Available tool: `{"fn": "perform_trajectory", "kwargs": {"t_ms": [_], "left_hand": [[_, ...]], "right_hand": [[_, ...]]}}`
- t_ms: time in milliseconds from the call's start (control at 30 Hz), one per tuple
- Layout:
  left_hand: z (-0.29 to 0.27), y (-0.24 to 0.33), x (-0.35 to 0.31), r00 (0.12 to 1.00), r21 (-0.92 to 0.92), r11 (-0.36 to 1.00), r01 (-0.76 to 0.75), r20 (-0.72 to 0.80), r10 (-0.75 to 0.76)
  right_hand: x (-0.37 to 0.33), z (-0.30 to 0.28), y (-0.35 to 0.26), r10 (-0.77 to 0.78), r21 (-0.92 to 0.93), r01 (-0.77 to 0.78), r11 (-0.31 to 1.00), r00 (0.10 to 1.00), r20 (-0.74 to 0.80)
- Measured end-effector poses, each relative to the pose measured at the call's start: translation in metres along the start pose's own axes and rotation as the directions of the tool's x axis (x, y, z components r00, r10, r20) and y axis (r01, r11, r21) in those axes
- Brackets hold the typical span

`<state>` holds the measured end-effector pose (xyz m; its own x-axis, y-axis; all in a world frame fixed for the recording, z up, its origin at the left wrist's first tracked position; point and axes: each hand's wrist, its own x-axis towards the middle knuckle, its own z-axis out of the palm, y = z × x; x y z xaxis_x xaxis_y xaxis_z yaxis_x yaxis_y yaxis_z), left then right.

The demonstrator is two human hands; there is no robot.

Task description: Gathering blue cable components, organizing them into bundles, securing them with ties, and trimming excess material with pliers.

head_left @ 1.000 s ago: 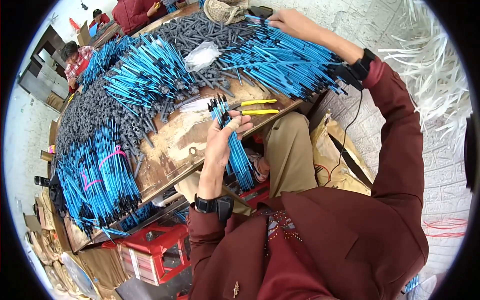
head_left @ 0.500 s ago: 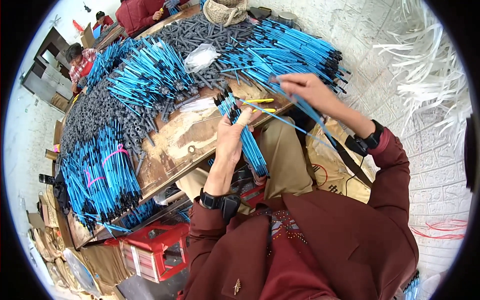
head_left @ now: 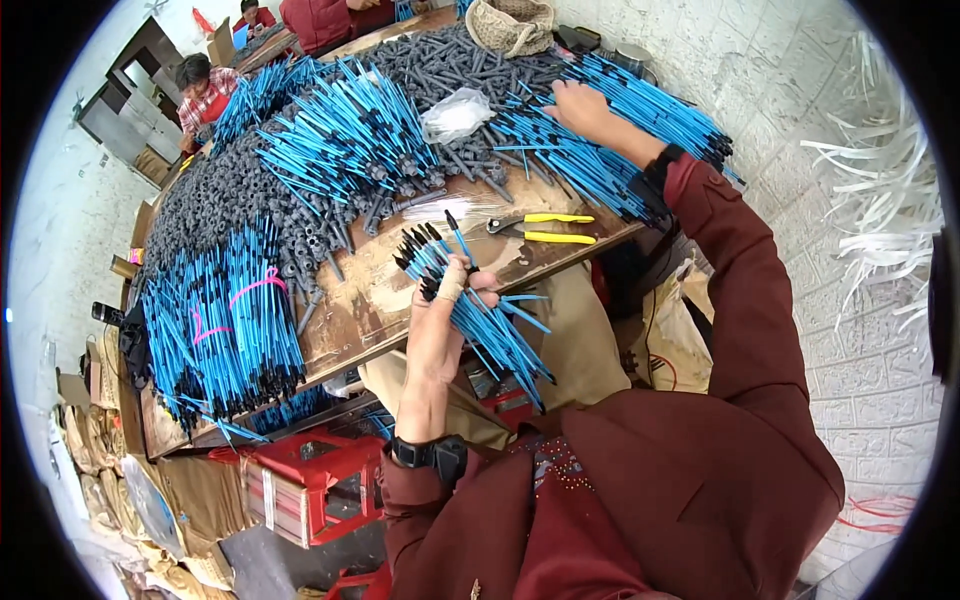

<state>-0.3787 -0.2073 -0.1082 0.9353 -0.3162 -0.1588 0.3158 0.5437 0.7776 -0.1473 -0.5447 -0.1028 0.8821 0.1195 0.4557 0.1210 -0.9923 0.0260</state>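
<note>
My left hand (head_left: 436, 325) is closed around a bundle of thin blue rods with black tips (head_left: 492, 338), held slantwise above my lap at the table's front edge. A tan wrap covers its thumb. A few rods fan out of the bundle at different angles. My right hand (head_left: 580, 106) reaches out to the large pile of the same blue rods (head_left: 640, 120) at the back right. Its fingers are bent down at the pile's upper left edge, and whatever is between them is hidden. Pliers with yellow handles (head_left: 558, 228) lie on the table between the bundle and that pile.
Dark grey plastic parts (head_left: 210, 205) heap across the wooden table (head_left: 390, 270). More blue rods (head_left: 345, 125) lie on them, and others stand tied with pink string (head_left: 258, 285) at left. A clear plastic bag (head_left: 456, 115) and a woven basket (head_left: 510, 25) are farther back. Other people sit beyond.
My right hand has moved from near the bundle up and away to the far pile. The bundle in my left hand has spread out, with rods at looser angles. The view has shifted.
</note>
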Motion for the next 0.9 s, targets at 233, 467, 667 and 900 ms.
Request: {"fn": "perform_trajectory", "kwargs": {"t_ms": [233, 467, 667, 900], "left_hand": [[-0.031, 0.009, -0.013, 1.000, 0.049, 0.999, 0.007, 0.000, -0.007], [-0.036, -0.006, -0.014, 0.991, 0.097, 0.989, -0.109, -0.072, 0.116], [-0.032, -0.023, -0.025, 0.982, 0.046, 0.985, -0.167, -0.087, 0.171], [0.008, -0.028, -0.034, 0.981, 0.060, 0.979, -0.193, -0.012, 0.194]], "right_hand": [[0.018, -0.015, 0.068, 0.109, 0.166, -0.162, 0.973, 0.952, 0.286], [-0.040, -0.133, 0.092, 0.150, 0.214, -0.170, 0.962, 0.983, 0.106], [-0.130, -0.189, 0.029, 0.112, 0.416, -0.050, 0.908, 0.986, -0.125], [-0.210, -0.158, -0.098, -0.054, 0.876, -0.096, 0.473, 0.989, 0.138]]}}
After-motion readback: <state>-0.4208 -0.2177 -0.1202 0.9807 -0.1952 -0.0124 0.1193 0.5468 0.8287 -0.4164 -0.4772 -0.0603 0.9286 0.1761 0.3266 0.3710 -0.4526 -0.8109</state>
